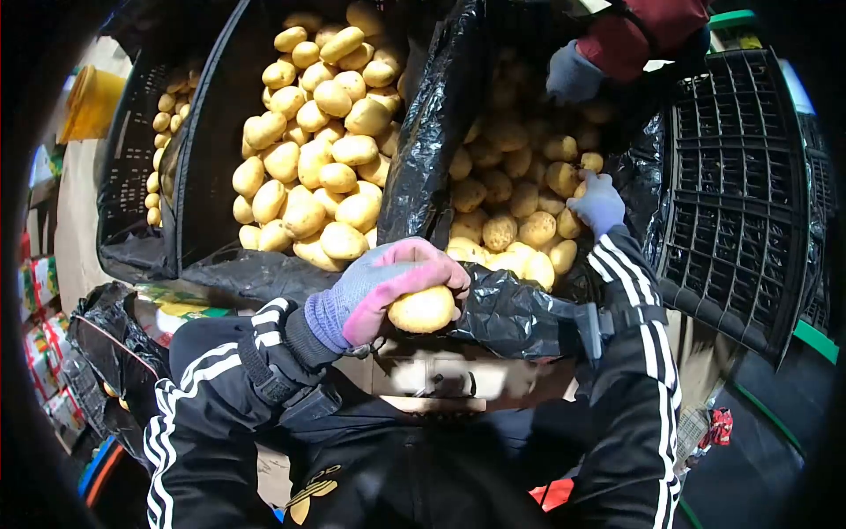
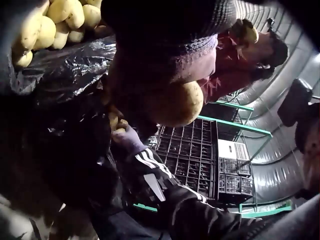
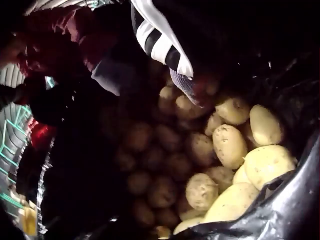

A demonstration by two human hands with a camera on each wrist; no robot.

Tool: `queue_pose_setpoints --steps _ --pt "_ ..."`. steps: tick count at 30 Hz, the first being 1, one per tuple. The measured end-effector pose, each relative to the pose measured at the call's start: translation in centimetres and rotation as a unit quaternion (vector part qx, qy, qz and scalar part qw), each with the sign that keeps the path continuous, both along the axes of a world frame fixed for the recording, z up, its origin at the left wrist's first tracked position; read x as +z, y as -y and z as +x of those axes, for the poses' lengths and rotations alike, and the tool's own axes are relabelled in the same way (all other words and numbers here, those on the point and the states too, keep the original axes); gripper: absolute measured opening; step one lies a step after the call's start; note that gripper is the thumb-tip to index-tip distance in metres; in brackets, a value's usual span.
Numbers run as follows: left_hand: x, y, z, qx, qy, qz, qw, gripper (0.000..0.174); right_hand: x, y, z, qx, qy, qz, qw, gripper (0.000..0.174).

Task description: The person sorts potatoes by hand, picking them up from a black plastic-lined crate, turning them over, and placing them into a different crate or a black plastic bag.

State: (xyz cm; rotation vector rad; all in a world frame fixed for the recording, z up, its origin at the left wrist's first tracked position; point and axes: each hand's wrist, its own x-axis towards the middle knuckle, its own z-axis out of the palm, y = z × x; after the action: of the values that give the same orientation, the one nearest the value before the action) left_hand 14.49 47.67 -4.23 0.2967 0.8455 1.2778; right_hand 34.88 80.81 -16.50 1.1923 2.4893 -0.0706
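In front of the body, my gloved left hand [image 1: 401, 273] grips a pale yellow potato [image 1: 421, 310], fingers bent over its top. The left wrist view shows that potato [image 2: 182, 104] from the side, with much of the hand in shadow. My gloved right hand [image 1: 599, 203] reaches into the right crate, lined with black plastic [image 1: 511, 309]. Its thumb and fingers lie around a small potato [image 1: 579, 189] at the edge of the potato pile [image 1: 524, 201]. In the right wrist view, the sleeve hides most of this hand [image 3: 184, 87] above the potatoes [image 3: 230, 146].
A second lined crate of potatoes [image 1: 317, 150] stands to the left, with another crate [image 1: 132, 203] beyond it. Another person's gloved hand [image 1: 573, 72] reaches over the right crate's far end. An empty black crate [image 1: 731, 194] leans at the right.
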Motion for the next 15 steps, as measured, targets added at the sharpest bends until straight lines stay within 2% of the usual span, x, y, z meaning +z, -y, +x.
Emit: queue_pose_setpoints --steps 1,2,3,4,5,6,8,9,10,12,13,14,15 --pt "-0.3 0.0 0.0 0.009 -0.031 0.025 0.999 0.026 1.7 0.6 -0.5 -0.052 -0.103 -0.083 0.990 0.063" --pt "0.1 0.0 -0.1 0.010 -0.030 0.027 0.999 0.026 3.9 0.6 -1.2 -0.194 -0.155 -0.281 0.927 0.068" --pt "0.7 0.0 -0.3 0.001 -0.028 0.028 0.999 0.022 4.0 1.1 -0.3 -0.222 -0.286 -0.417 0.834 0.070" --pt "1.1 0.2 -0.3 -0.008 -0.027 0.028 0.999 0.019 5.5 2.8 -0.1 -0.241 -0.404 -0.534 0.702 0.073" --pt "1.2 0.3 0.0 0.005 -0.049 0.017 0.999 0.023 7.0 4.9 0.1 -0.208 -0.451 -0.516 0.698 0.074" --pt "1.0 0.3 0.3 0.016 -0.009 -0.033 0.999 0.034 10.5 8.6 -1.4 -0.174 -0.496 -0.497 0.690 0.076" --pt "2.7 0.4 0.1 -0.031 -0.089 -0.028 0.995 0.049 13.7 13.1 -2.0 -0.153 -0.536 -0.539 0.632 0.079" --pt "2.4 0.6 0.4 -0.026 -0.163 0.017 0.986 0.057 15.0 15.1 -2.1 -0.164 -0.541 -0.583 0.583 0.082" --pt "3.1 0.7 0.4 -0.039 -0.147 0.022 0.988 0.064 15.4 16.5 -2.0 -0.154 -0.547 -0.602 0.562 0.085" --pt "2.7 0.5 1.4 0.002 -0.333 0.112 0.936 0.073 16.8 19.4 -1.8 -0.184 -0.546 -0.617 0.535 0.087" --pt "2.7 0.7 1.5 0.001 -0.336 0.116 0.935 0.073 16.6 20.3 -1.6 -0.137 -0.560 -0.618 0.535 0.079" --pt "2.8 0.8 1.5 0.001 -0.412 0.166 0.896 0.075 17.4 21.2 -1.6 -0.134 -0.564 -0.613 0.536 0.079" --pt "3.0 0.9 1.5 0.004 -0.484 0.215 0.848 0.077 18.4 22.1 -1.7 -0.161 -0.553 -0.636 0.515 0.074"
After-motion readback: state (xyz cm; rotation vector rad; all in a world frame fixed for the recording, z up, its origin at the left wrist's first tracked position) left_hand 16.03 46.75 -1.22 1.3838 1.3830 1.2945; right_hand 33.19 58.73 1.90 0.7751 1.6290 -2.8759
